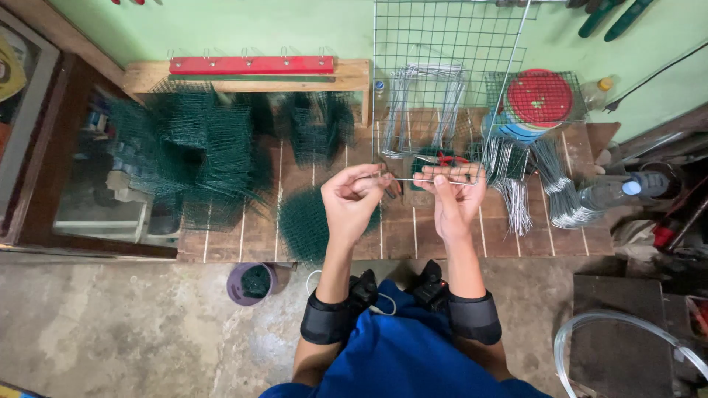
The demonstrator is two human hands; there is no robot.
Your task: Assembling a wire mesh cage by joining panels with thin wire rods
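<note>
My left hand (352, 197) and my right hand (456, 197) are raised over a wooden slat bench (398, 236). Both pinch the bottom edge wire of a bare silver wire-grid panel (442, 51) that stands tilted up toward the green wall. The left fingers grip the wire near its left end, the right fingers grip it a little further right. Black bands wrap both wrists. Red-handled pliers (442, 158) lie on the bench just behind the hands.
Piles of dark green wire mesh (199, 147) cover the bench's left side, with a round mesh piece (304, 225) near my left hand. Bent silver wires (424, 103), wire bundles (560, 188), stacked red and blue lids (538, 99) and a plastic bottle (616, 193) sit right. A purple cup (251, 283) stands on the floor.
</note>
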